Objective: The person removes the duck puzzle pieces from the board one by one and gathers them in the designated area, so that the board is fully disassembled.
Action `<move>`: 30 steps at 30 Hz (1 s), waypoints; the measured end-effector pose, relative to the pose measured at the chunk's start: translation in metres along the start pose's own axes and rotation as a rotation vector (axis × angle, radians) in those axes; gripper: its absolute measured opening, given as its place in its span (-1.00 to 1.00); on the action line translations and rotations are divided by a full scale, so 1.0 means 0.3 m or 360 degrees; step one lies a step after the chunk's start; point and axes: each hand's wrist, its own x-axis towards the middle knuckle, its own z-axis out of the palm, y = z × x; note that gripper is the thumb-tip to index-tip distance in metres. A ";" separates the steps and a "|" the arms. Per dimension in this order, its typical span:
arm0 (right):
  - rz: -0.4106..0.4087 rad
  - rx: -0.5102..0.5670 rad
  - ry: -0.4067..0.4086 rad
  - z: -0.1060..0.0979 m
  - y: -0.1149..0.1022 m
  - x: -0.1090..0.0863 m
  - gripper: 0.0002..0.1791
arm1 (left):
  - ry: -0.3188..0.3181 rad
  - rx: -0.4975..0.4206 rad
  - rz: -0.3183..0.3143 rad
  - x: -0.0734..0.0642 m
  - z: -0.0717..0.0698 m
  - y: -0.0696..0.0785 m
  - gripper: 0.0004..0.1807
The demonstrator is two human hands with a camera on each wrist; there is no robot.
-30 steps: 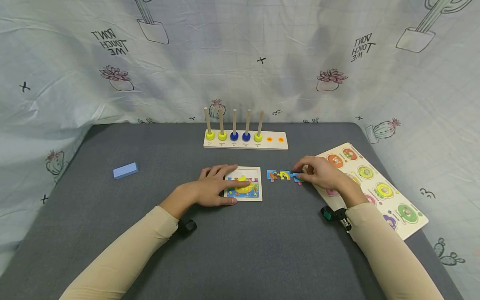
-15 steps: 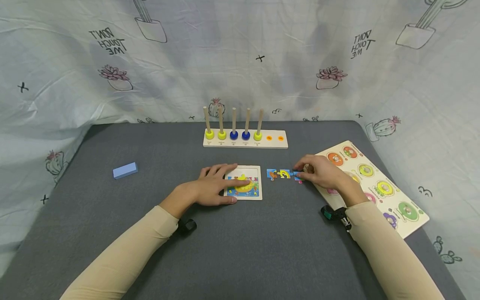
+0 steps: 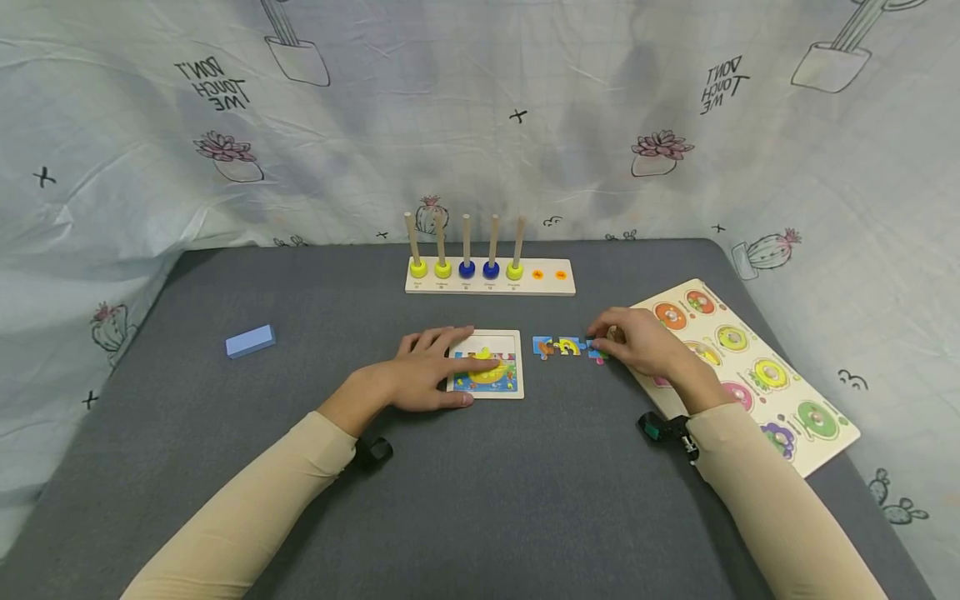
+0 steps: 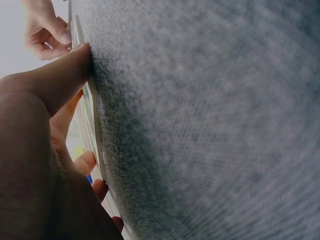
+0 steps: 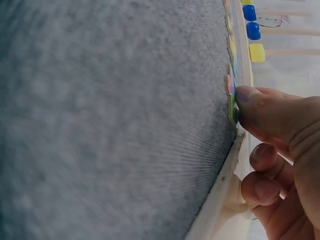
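Note:
My left hand [image 3: 431, 375] rests with spread fingers on a small framed jigsaw puzzle [image 3: 509, 339], a pale wooden tray with a yellow and blue picture. In the left wrist view the thumb [image 4: 75, 62] lies along the tray's near edge. To the right of the tray, two loose puzzle pieces, one blue and orange [image 3: 542, 347] and one with a yellow shape [image 3: 569, 347], lie in a row. At the row's right end my right hand [image 3: 637, 343] pinches a third puzzle piece [image 5: 231, 95], blue, pink and green, low at the table, its other fingers curled.
Behind the tray stands a pale peg board [image 3: 490, 287] with upright pegs and yellow and blue beads. A blue block [image 3: 251, 342] lies at the left. Beneath the right forearm is a large fruit-and-vegetable board [image 3: 813, 454], near the table's right edge.
The head view has shifted slightly. My left hand stays on the tray, and the right hand keeps its hold on the piece with almost no movement.

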 end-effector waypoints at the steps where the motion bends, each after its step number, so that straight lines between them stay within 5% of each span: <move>1: -0.0002 -0.0004 0.0012 0.001 0.000 0.001 -0.90 | -0.0001 0.0001 -0.0001 0.001 0.000 0.000 -0.33; 19: -0.0019 -0.0012 0.0064 -0.010 -0.005 -0.001 -0.93 | -0.0011 0.0058 -0.0017 0.015 -0.003 0.003 -0.32; 30: -0.0118 0.0071 0.0068 -0.025 -0.078 0.029 -0.93 | 0.0068 0.0131 -0.0016 -0.012 0.012 0.001 -0.35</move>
